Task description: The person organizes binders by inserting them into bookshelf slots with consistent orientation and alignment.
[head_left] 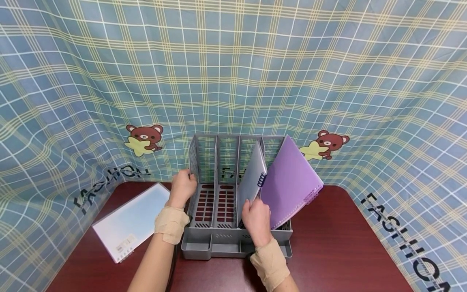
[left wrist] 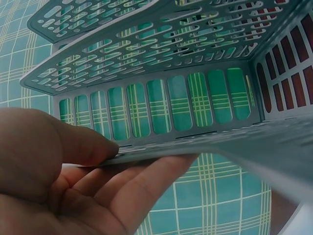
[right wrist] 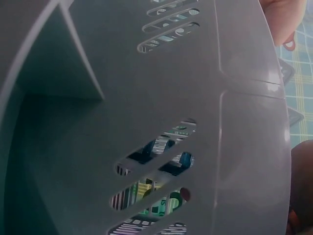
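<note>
A grey slotted file rack (head_left: 195,232) stands on the table, its left side panel gripped at the edge by my left hand (head_left: 182,188). In the left wrist view, the thumb of that hand (left wrist: 83,171) lies on one face of the panel and the fingers on the other. My right hand (head_left: 257,221) pinches the lower front edge of a grey spiral notebook (head_left: 251,174), which stands tilted in the rack. A purple spiral notebook (head_left: 292,182) leans out to the right in the rightmost compartment. The right wrist view mostly shows the rack's front (right wrist: 161,98), with part of the hand (right wrist: 301,186) at the right edge.
On the table (head_left: 328,251), left of the rack, lies a pale blue and white notebook (head_left: 131,223). The rack's two left compartments hold nothing. Small trays (head_left: 195,253) run along its front. A checked curtain (head_left: 233,81) with bear prints hangs behind and at both sides.
</note>
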`<state>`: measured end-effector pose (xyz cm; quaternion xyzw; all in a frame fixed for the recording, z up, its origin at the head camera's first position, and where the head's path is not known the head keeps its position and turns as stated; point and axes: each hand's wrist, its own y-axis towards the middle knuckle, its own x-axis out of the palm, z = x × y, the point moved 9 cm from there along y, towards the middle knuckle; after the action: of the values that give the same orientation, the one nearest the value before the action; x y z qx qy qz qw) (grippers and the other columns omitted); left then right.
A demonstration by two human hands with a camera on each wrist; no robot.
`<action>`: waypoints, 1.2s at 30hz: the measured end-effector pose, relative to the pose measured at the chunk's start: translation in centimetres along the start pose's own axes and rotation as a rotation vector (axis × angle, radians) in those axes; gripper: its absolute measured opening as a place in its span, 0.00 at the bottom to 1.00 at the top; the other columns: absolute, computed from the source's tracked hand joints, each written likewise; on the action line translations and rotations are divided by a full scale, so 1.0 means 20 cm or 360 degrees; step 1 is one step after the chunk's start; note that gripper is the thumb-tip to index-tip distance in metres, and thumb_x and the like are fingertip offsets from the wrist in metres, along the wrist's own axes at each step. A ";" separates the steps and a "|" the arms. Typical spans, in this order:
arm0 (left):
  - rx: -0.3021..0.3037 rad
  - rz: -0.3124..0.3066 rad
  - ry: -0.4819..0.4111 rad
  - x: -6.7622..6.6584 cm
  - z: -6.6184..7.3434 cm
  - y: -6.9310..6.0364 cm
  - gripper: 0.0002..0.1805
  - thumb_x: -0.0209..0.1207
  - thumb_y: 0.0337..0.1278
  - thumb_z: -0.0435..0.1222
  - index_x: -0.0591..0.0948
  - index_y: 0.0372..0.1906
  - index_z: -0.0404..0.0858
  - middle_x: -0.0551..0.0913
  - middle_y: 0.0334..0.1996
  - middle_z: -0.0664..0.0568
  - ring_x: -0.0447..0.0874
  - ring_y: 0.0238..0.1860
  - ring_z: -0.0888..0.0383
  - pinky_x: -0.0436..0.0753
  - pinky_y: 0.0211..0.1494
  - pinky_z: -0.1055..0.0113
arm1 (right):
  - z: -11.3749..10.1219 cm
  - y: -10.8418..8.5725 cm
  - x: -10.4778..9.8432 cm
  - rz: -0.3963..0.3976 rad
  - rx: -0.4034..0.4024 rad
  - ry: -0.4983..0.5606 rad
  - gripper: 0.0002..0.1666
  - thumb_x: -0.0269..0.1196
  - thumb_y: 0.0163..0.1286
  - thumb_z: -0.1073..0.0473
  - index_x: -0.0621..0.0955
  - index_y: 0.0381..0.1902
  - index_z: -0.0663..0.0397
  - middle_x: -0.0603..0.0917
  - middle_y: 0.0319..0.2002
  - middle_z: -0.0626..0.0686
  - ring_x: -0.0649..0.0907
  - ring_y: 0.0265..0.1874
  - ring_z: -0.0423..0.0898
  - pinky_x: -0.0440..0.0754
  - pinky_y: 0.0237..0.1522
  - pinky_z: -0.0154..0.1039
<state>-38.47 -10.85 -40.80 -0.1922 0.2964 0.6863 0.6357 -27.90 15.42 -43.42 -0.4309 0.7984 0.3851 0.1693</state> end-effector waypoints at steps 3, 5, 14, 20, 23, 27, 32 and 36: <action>0.0009 0.0009 0.0002 0.00 0.00 0.00 0.19 0.44 0.81 0.34 0.66 0.25 0.41 0.61 0.16 0.50 0.58 0.14 0.56 0.65 0.19 0.62 | 0.00 0.00 0.00 -0.0024 0.0014 -0.0012 0.12 0.65 0.68 0.60 0.83 0.26 0.60 0.86 0.24 0.66 0.87 0.26 0.69 0.81 0.29 0.65; 0.0014 0.0011 0.0000 0.00 0.00 0.00 0.19 0.45 0.80 0.34 0.66 0.24 0.41 0.61 0.16 0.51 0.58 0.13 0.56 0.64 0.19 0.62 | 0.00 0.00 0.01 -0.0039 0.0022 -0.0024 0.12 0.65 0.68 0.60 0.83 0.27 0.61 0.86 0.24 0.66 0.87 0.26 0.69 0.82 0.29 0.64; 0.0019 0.0002 -0.0011 0.00 0.00 0.00 0.19 0.45 0.81 0.34 0.65 0.24 0.41 0.62 0.16 0.51 0.59 0.14 0.56 0.65 0.20 0.62 | 0.01 0.00 0.00 -0.0066 0.0028 -0.0040 0.14 0.67 0.65 0.59 0.81 0.20 0.59 0.85 0.22 0.65 0.86 0.23 0.67 0.82 0.28 0.63; 0.0028 -0.0006 0.0001 -0.01 0.00 0.00 0.20 0.45 0.80 0.34 0.63 0.23 0.42 0.61 0.16 0.51 0.57 0.13 0.57 0.64 0.19 0.63 | 0.03 0.01 -0.02 -0.0046 0.0073 0.0006 0.10 0.65 0.62 0.59 0.83 0.25 0.60 0.85 0.21 0.64 0.86 0.22 0.67 0.81 0.26 0.63; 0.0032 -0.0007 0.0017 -0.01 0.00 0.00 0.21 0.45 0.80 0.33 0.62 0.23 0.43 0.60 0.16 0.51 0.56 0.13 0.57 0.63 0.19 0.63 | 0.04 0.01 -0.03 -0.0042 0.0107 0.0030 0.10 0.65 0.62 0.59 0.84 0.31 0.62 0.86 0.23 0.64 0.86 0.23 0.67 0.81 0.27 0.63; 0.0025 -0.0013 0.0023 -0.01 0.01 0.00 0.20 0.45 0.80 0.33 0.62 0.23 0.43 0.60 0.16 0.52 0.56 0.13 0.58 0.64 0.19 0.63 | 0.05 0.02 -0.03 -0.0050 0.0151 0.0050 0.12 0.65 0.62 0.58 0.85 0.36 0.64 0.86 0.25 0.64 0.86 0.24 0.67 0.82 0.28 0.62; 0.0010 -0.0021 0.0019 -0.01 0.01 0.00 0.20 0.46 0.80 0.33 0.62 0.24 0.42 0.60 0.16 0.51 0.56 0.13 0.58 0.64 0.20 0.63 | 0.06 0.02 -0.04 -0.0049 0.0169 0.0049 0.13 0.65 0.62 0.58 0.85 0.38 0.65 0.87 0.25 0.65 0.86 0.25 0.68 0.82 0.29 0.63; 0.0009 -0.0018 0.0027 -0.01 0.01 0.00 0.20 0.45 0.80 0.33 0.62 0.23 0.42 0.60 0.16 0.51 0.56 0.14 0.57 0.63 0.20 0.63 | 0.06 0.01 -0.04 -0.0049 0.0179 0.0055 0.13 0.65 0.63 0.58 0.85 0.40 0.64 0.87 0.27 0.66 0.87 0.26 0.68 0.82 0.30 0.64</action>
<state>-38.34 -10.86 -40.57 -0.1979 0.3025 0.6802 0.6376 -27.77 16.88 -43.60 -0.4395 0.8149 0.3293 0.1853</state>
